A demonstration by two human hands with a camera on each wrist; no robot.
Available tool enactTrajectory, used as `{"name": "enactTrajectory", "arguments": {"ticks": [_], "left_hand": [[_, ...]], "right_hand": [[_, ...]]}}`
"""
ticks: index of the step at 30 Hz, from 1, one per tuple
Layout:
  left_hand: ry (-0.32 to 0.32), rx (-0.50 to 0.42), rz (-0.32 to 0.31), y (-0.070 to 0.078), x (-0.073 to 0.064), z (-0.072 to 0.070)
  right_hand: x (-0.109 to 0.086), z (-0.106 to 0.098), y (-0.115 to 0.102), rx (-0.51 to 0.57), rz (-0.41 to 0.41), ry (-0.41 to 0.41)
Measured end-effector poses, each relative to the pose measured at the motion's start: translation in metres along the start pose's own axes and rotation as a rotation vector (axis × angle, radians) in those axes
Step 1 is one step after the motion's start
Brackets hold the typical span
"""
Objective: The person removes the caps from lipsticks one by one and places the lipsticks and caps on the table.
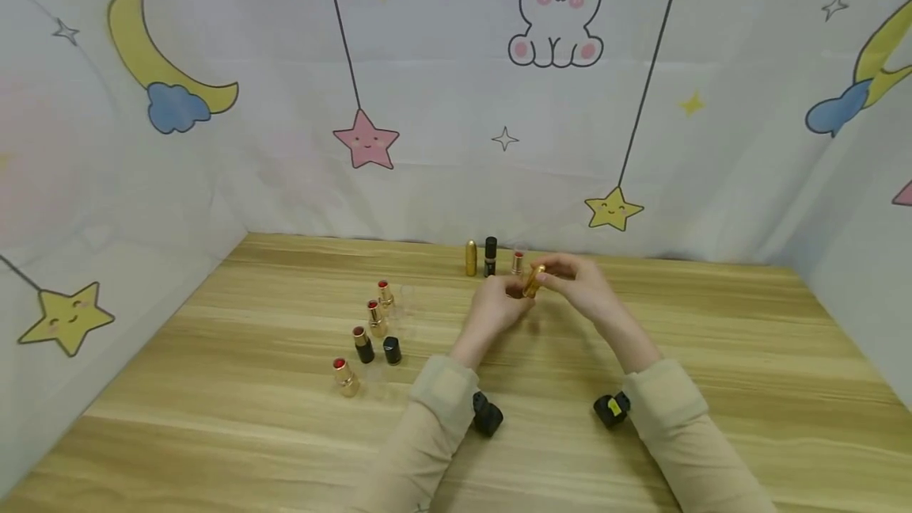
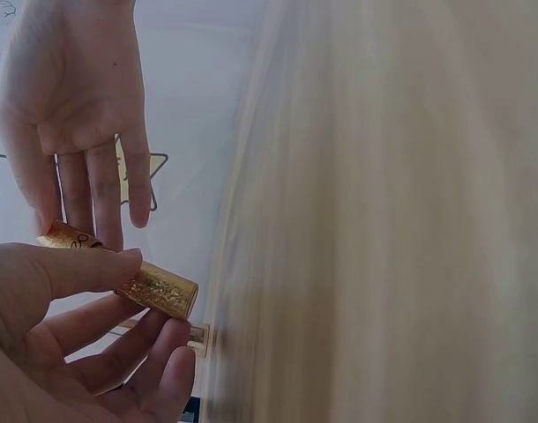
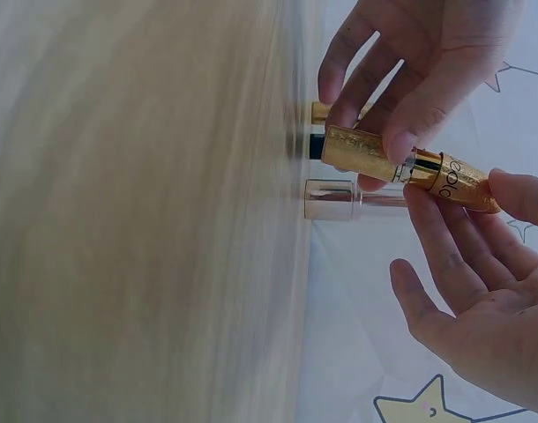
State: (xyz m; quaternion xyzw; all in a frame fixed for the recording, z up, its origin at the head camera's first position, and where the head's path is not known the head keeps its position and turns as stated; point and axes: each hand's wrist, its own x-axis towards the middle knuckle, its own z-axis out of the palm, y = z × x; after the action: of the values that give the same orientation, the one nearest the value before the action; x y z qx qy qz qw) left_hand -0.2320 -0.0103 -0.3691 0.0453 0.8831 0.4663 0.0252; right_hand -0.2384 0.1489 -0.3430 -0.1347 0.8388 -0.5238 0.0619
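Note:
A gold bullet-shaped lipstick (image 1: 533, 282) is held above the table by both hands. The left hand (image 1: 499, 303) grips its textured base (image 3: 362, 152) between thumb and fingers. At the other end, the right hand (image 1: 575, 285) pinches the tapered cap (image 3: 463, 182), which bears dark lettering. A shiny inner tube (image 3: 422, 167) shows between cap and base in the right wrist view. Just behind the hands stands a clear-capped lipstick (image 1: 518, 262) with a red tip. Beside it are a black lipstick (image 1: 490, 257) and another gold bullet-shaped lipstick (image 1: 471, 258), both upright.
On the left stand several uncapped lipsticks with red tips, among them a gold one (image 1: 346, 378) and a black one (image 1: 363, 345). A black cap (image 1: 392, 351) and clear caps stand next to them. A white printed curtain (image 1: 442, 180) borders the wooden table (image 1: 249, 299).

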Motion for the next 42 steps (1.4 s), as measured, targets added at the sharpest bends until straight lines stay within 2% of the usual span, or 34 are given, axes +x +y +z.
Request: {"name": "enactTrajectory", "arguments": {"ticks": [7, 15, 23, 31, 42], "left_hand": [[-0.009, 0.002, -0.024, -0.005, -0.006, -0.008], [-0.010, -0.036, 0.003, -0.012, -0.012, -0.019], [0.001, -0.053, 0.005, -0.019, -0.014, -0.026], [0.025, -0.063, -0.033, -0.021, -0.016, -0.034], [0.051, -0.047, -0.044, -0.025, -0.018, -0.044]], "right_hand": [[-0.003, 0.008, -0.004, 0.004, 0.012, 0.003], [-0.004, 0.020, -0.009, 0.047, 0.006, 0.005], [-0.004, 0.025, -0.014, 0.067, -0.014, 0.019], [-0.004, 0.029, -0.017, 0.094, 0.000, 0.026], [-0.002, 0.035, -0.015, 0.034, -0.010, 0.046]]}}
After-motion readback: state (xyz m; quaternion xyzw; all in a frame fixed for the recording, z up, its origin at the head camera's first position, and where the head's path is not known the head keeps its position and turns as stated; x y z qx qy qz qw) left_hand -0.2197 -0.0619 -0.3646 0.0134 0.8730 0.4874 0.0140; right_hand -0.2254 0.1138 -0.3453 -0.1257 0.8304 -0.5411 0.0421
